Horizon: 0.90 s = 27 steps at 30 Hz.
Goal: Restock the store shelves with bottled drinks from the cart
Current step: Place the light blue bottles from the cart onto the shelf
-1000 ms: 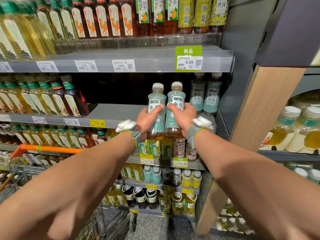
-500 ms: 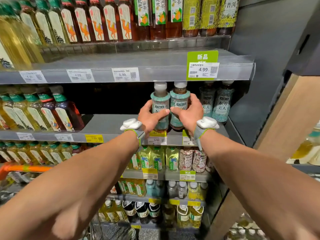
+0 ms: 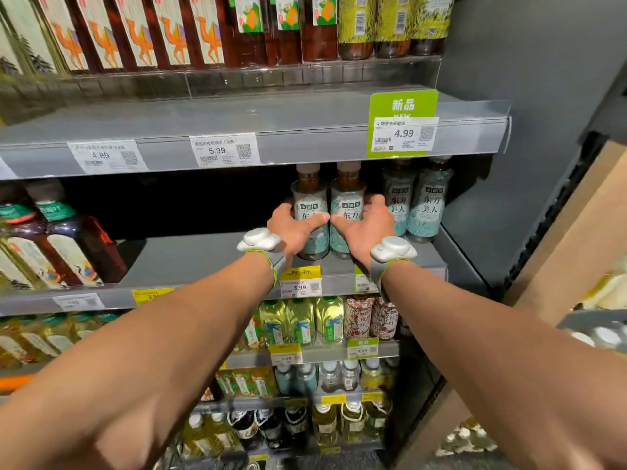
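At the left of the frame, two dark bottles (image 3: pixel 78 252) with glossy rounded shoulders and pale labels stood on the middle shelf (image 3: pixel 190 257), a flat sheet of matte grey with a clear plastic strip along its front edge. Toward the centre, our left hand (image 3: pixel 291 228) was wrapped round the left bottle (image 3: pixel 310 206), with the thumb lying across its label. The bottle was a slim clear-plastic cylinder with brown tea showing at the neck, a pale cap and a teal-and-white patterned sleeve. The right bottle (image 3: pixel 349 201), of the same make, stood touching it. Our right hand (image 3: pixel 368 225) gripped this one, thumb across the front. Both bottles stood upright, their bases on the shelf near its front edge. Each wrist bore a smooth white rounded pod (image 3: pixel 258 239) on a grey band edged in green. Just right of our right hand, two more bottles (image 3: pixel 427 205) of that kind stood side by side under a green tag (image 3: pixel 402 106).
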Available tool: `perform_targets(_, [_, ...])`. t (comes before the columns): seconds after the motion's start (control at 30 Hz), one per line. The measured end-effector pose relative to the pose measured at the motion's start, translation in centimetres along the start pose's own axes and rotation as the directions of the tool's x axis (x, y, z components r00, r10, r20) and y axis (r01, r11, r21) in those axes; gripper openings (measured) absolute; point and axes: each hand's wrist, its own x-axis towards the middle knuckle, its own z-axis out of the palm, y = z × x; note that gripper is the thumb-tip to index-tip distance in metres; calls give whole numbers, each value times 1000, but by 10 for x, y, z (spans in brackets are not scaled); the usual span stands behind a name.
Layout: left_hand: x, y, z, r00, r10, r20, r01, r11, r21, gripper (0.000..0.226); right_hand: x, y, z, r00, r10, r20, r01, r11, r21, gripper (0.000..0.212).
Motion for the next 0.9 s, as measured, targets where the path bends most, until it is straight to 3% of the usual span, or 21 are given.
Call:
perform_targets(0.23, [0,9,0,999,-35,-3,35,996,79,64,11,11,1,998,21,-65,-32,984,-175,67])
perform_targets(0.5, [2,8,-6,997,-53,49,49,995,86,65,37,11,12,956,177,-234,-230,947,-225,62])
perform_targets(0.63, [3,7,-7,996,-63,70,58,995,78,66,41,13,17,953,163,-254,-223,947,-230,60])
perform_targets(0.73, [4,8,-8,992,-64,110,59,997,49,54,41,16,17,964,128,-233,-187,950,-249,57])
perform_targets(0.9, [-8,22,-7,957,-62,282,50,997,52,46,32,23,8,970,27,-241,-69,983,-170,44])
